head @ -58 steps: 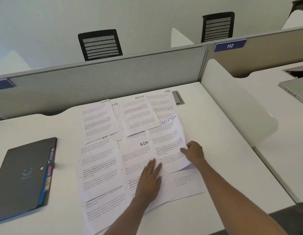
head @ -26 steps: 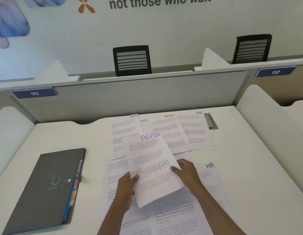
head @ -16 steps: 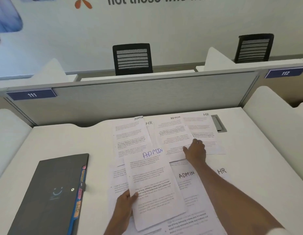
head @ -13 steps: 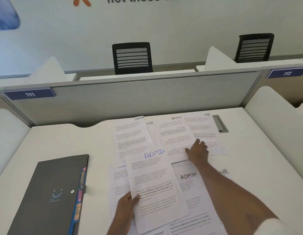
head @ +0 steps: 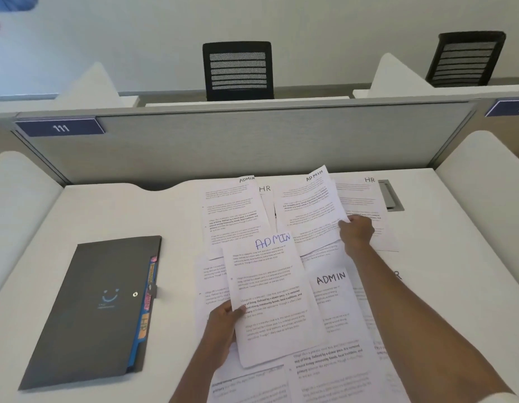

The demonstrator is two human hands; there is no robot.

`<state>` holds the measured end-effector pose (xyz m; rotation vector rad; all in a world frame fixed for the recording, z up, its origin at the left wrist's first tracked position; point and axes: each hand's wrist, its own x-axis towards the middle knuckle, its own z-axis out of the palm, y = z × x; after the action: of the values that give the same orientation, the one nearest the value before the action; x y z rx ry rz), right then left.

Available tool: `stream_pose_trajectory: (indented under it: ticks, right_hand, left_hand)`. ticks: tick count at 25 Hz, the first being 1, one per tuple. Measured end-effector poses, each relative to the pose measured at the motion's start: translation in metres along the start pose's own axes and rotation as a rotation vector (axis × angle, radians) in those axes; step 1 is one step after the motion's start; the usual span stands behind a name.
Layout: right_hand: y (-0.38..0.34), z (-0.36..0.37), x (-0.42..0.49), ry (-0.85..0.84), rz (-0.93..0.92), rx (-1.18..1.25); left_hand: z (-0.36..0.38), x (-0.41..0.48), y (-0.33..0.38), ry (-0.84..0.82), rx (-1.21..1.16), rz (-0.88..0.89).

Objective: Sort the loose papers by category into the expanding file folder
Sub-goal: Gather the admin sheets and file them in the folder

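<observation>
The left hand [head: 223, 321] grips 1 blue-marked ADMIN sheet [head: 270, 298] – the right hand [head: 357, 232] pinches a far ADMIN page [head: 310, 210] – with the folder [head: 92, 309] lying closed at left.

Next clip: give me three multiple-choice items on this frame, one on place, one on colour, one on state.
1. The folder lies: A) left of the papers B) right of them C) on them.
2. ADMIN on the sheet in the left hand is: A) red B) blue C) green.
3. The right hand: A) lies flat B) pinches a far sheet C) holds the folder.
1 A, it sits left of the spread; 2 B, blue ink; 3 B, it grips the lifted edge.
</observation>
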<state>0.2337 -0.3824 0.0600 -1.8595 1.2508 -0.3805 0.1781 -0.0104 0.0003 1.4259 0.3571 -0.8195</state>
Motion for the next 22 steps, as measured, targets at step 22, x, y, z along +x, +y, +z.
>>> stream_pose_trajectory:
  ticks: [22]
  right_hand:
    - [0.066, -0.046, -0.122, -0.080, 0.137, 0.460]
  left_hand:
    - [0.013, -0.007, 0.003, 0.122, 0.049, 0.036]
